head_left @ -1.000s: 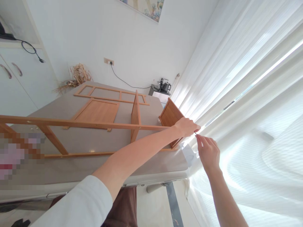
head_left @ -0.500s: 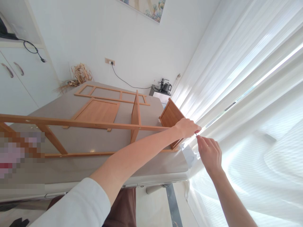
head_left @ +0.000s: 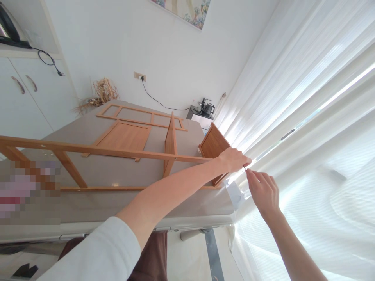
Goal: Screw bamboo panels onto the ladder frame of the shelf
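A brown wooden frame (head_left: pixel 131 153) stands on edge across the table, with a wooden crosspiece panel (head_left: pixel 169 138) joined to it. At its right end another wooden panel (head_left: pixel 215 142) stands upright. My left hand (head_left: pixel 234 159) is closed around the corner where the frame's top rail meets this panel, covering the joint. Just to the right, my right hand (head_left: pixel 263 191) pinches a thin dark hex key (head_left: pixel 245 168) between thumb and fingertips. The key's far end reaches the corner beside my left fingers, where its tip is hidden.
On the grey-brown table (head_left: pixel 187 207) lie a flat wooden panel (head_left: pixel 125 136) and a ladder-like wooden frame (head_left: pixel 140 114). White curtains (head_left: pixel 310 187) hang close on the right. A black kettle (head_left: pixel 209 109) stands on a small cabinet beyond. Dried stalks (head_left: pixel 104 91) are at the back left.
The view has shifted slightly, so everything sits a little to the right. Both hands keep their places at the frame's corner, and the grip on the hex key looks the same.
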### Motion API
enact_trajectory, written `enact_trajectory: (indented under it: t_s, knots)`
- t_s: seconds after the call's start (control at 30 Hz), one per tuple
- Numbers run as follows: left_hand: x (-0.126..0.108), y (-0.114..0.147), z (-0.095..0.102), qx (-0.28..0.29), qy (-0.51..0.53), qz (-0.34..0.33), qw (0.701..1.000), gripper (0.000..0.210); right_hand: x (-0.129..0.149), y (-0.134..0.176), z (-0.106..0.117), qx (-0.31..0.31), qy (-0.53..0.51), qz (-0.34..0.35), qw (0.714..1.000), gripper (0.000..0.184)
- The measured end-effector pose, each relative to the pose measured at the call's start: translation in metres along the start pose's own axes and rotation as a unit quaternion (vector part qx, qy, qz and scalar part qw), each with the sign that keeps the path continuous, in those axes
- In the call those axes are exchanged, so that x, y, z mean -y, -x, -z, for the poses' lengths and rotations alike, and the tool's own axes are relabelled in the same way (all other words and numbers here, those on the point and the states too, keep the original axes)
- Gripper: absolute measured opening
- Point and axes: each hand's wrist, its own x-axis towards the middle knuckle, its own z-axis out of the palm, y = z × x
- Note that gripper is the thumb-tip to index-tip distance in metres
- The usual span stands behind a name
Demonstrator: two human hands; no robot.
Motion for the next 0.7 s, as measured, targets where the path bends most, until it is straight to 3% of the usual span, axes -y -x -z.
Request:
enact_trajectory:
  t_s: [0.1,0.2,0.4,0.5,0.7]
  knots:
    - [0.000,0.000,0.000,0.005,0.000,-0.003,1.000,0.026,0.003,-0.001,-0.001,0.001,-0.054,-0.048,0.997,0.018]
    - [0.001,-0.001,-0.002,0.005,-0.004,-0.007,1.000,0.025,0.008,-0.003,-0.001,0.015,-0.156,-0.150,0.976,0.024]
    - [0.001,-0.004,-0.007,-0.014,-0.003,0.000,1.000,0.021,0.015,-0.010,0.004,0.097,-0.308,-0.397,0.859,0.039]
    - [0.001,-0.004,-0.007,-0.015,0.003,-0.001,1.000,0.021,0.016,-0.013,0.006,0.102,-0.375,-0.436,0.812,0.041]
    - [0.002,-0.002,-0.004,0.000,0.026,-0.002,1.000,0.020,0.018,-0.014,0.000,0.088,-0.460,-0.469,0.749,0.041]
